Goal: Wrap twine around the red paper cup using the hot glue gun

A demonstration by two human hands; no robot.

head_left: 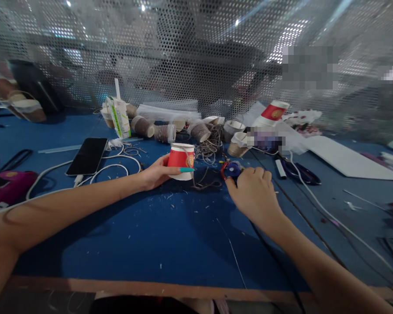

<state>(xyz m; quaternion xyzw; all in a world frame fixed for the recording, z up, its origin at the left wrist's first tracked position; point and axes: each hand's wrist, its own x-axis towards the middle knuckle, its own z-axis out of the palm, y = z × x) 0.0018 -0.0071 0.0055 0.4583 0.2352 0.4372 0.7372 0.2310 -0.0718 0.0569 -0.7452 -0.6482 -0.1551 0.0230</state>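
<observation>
My left hand point(157, 173) grips a red and white paper cup point(181, 160) that stands upside down on the blue table point(124, 244). My right hand point(253, 194) is closed over a small blue and red tool point(231, 169), probably a glue gun, just right of the cup. A tangle of brown twine point(209, 150) lies between the cup and the row of twine-wrapped cups point(165, 131) behind it. A loose strand of twine hangs from the cup's side.
A black phone point(87, 155) and white cables point(111, 168) lie to the left, next to a pink object point(11, 183). A carton with a straw point(120, 115), another red cup point(274, 112), scissors point(299, 172) and white sheets point(343, 159) sit at the back and right. Perforated metal mesh point(196, 52) walls off the rear.
</observation>
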